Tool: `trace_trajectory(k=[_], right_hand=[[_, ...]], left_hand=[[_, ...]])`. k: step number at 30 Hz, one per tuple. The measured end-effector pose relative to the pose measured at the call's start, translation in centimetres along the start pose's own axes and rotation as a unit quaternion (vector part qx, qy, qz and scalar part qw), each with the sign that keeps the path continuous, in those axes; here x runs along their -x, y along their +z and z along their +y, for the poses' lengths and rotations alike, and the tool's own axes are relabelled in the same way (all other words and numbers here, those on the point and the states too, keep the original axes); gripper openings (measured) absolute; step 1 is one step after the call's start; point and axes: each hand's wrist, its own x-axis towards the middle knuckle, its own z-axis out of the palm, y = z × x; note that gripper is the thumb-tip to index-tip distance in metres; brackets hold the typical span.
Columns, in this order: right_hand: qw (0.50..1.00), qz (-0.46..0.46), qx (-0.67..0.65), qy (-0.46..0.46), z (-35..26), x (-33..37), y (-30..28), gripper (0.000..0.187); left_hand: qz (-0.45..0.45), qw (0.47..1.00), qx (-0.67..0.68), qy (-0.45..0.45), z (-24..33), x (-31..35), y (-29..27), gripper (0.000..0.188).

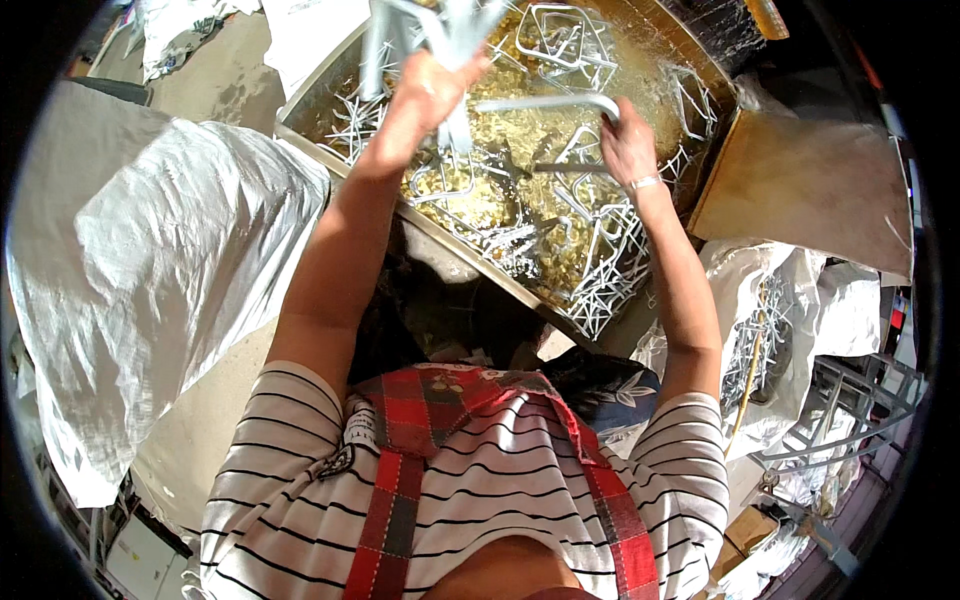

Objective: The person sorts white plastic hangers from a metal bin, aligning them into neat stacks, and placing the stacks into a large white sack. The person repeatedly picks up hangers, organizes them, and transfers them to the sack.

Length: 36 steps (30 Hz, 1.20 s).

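Note:
My left hand (430,95) is raised over the far part of a large metal tub (450,240), closed round a bunch of bent silvery metal rods (375,50). These rods are smeared by motion, and their tops run out of view. To the right, my right hand (628,145) grips the bent end of a single silvery metal rod (550,101), which reaches left toward the other hand. Beneath both hands the tub holds small yellowish pieces (480,200), looking wet. Many bent metal rods (605,270) lie tangled among them, densest at the near right corner.
A white sheet (190,230) drapes over something bulky on the left. Right of the tub stands a brown board (800,190). Beyond my right elbow, a white-lined container (800,300) holds more metal rods. Metal frames (840,410) are at the lower right.

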Motion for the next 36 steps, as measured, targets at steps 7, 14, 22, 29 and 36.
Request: trace_trajectory(k=[7,14,22,29,36], right_hand=[[0.972,0.138,-0.135,-0.131,-5.6,-4.3,2.5,0.037],[0.886,-0.413,0.07,-0.197,-4.6,4.6,13.6,0.033],[0.903,-0.292,0.185,-0.254,-3.3,5.2,18.4,0.015],[0.957,-0.218,0.138,-0.136,-4.9,-2.3,4.9,0.036],[0.981,-0.159,-0.057,-0.095,-6.2,-4.6,-4.2,0.032]], left_hand=[[-0.033,0.998,0.059,0.015,1.1,0.7,-1.3,0.028],[0.233,0.885,0.4,-0.054,-0.2,-1.3,-6.8,0.021],[0.219,0.939,0.263,-0.027,0.9,-0.6,-7.8,0.015],[0.056,0.997,0.016,-0.05,0.4,-0.3,-6.8,0.022],[-0.146,0.96,0.237,-0.035,-0.5,0.2,-4.3,0.036]])
